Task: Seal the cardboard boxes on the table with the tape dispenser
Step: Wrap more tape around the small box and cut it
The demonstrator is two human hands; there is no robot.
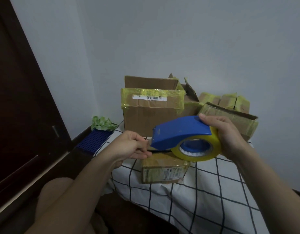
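My right hand [225,132] grips a blue tape dispenser [179,130] with a yellow tape roll [211,149], held in the air above a small taped cardboard box [164,171]. My left hand [132,146] pinches the tape end at the dispenser's front tip. A large open cardboard box [151,114] with a barcode label stands behind. To its right lies a flat open box [230,115], with several smaller taped boxes [227,100] at the back.
The table [205,200] wears a white cloth with a dark grid and stands against a pale wall. On the floor to the left lie a blue grid tray [93,141] and green leaves [102,123], beside a dark door [19,98].
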